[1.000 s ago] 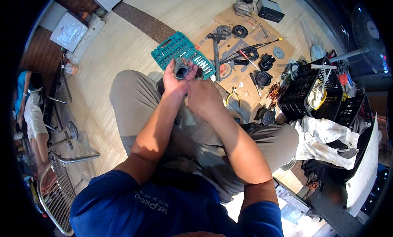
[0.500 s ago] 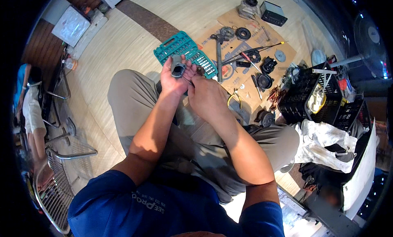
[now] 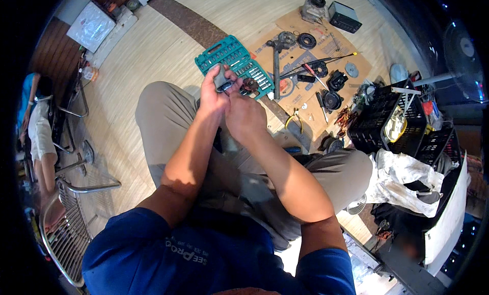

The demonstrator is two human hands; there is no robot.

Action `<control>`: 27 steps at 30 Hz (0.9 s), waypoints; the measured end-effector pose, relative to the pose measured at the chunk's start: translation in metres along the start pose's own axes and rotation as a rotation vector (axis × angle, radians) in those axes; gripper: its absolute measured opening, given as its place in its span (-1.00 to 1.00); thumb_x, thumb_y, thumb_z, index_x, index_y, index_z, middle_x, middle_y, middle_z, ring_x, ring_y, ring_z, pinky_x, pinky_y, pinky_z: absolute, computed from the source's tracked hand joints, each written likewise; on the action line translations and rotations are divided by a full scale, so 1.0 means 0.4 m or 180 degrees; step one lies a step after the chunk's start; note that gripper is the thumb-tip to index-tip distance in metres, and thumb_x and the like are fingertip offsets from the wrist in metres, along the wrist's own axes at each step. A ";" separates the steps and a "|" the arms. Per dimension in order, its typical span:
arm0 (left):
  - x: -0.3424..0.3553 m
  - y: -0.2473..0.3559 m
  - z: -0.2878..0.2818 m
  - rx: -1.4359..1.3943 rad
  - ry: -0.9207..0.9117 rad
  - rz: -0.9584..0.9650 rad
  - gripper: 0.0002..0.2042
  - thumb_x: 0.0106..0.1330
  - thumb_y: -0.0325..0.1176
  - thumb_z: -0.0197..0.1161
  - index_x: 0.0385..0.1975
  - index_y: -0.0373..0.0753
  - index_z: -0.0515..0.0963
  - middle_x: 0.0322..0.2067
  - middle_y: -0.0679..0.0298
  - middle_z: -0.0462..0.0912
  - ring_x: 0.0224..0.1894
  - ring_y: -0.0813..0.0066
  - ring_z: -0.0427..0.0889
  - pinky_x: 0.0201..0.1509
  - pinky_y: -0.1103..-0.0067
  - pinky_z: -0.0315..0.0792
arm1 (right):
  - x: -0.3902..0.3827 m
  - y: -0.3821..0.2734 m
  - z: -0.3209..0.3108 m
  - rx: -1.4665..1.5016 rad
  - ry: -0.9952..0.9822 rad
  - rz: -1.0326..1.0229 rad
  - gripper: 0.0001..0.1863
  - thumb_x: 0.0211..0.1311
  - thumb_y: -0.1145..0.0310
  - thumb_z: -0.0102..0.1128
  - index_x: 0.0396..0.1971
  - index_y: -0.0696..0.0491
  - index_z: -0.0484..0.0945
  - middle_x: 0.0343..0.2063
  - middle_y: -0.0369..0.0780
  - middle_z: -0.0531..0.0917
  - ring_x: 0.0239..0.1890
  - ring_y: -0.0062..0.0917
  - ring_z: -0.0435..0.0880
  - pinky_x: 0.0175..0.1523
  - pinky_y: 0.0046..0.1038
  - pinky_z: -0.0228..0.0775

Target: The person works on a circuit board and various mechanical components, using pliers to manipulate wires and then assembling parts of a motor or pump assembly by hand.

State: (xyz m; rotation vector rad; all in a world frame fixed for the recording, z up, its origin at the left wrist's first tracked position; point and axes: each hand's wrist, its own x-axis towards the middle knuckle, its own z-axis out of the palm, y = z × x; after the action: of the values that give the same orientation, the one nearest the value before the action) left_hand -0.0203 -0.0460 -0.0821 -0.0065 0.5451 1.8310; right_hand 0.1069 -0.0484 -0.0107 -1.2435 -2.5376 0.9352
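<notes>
My left hand point(image 3: 210, 94) is closed round a grey cup-shaped metal part point(image 3: 222, 82), its thumb and fingers up along the sides. Pressed against it from the right is my right hand point(image 3: 245, 114), with the fingers curled in. A dark reddish-brown part, apparently a small motor armature point(image 3: 249, 85), sticks out of the right hand's far side; the fingers hide how it is gripped. Just beyond both hands lies an opened teal socket set case point(image 3: 232, 43) with rows of shiny sockets.
Cardboard point(image 3: 305, 109) to the right carries a hammer point(image 3: 276, 71), a red-handled screwdriver point(image 3: 315, 76), black round parts and a speaker-like ring point(image 3: 306, 40). Yellow-handled pliers point(image 3: 295, 123) lie nearer me. Black crates point(image 3: 374, 117) and a fan point(image 3: 462, 61) stand at right, a metal chair point(image 3: 69, 234) at left.
My right hand has shifted left and come up against my left hand. The left fingers have folded further round the grey part, and the brown part shows more.
</notes>
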 end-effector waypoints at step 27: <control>0.003 -0.071 0.041 -0.0469 0.0184 -0.0048 -0.42 0.34 0.18 -0.22 -0.34 -0.35 0.38 -0.44 0.10 0.45 -0.33 0.16 0.51 0.09 -0.04 0.39 | 0.007 0.062 -0.065 0.0073 -0.0171 0.0284 -0.72 0.13 0.25 0.08 -0.41 0.17 0.60 -0.39 0.04 0.63 -0.28 -0.10 0.62 -0.12 -0.18 0.46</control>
State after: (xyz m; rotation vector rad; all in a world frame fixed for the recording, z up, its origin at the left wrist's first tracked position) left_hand 0.0092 -0.0325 -0.0782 -0.1631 0.4479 1.8571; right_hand 0.1318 -0.0228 -0.0054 -1.3530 -2.5225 1.0267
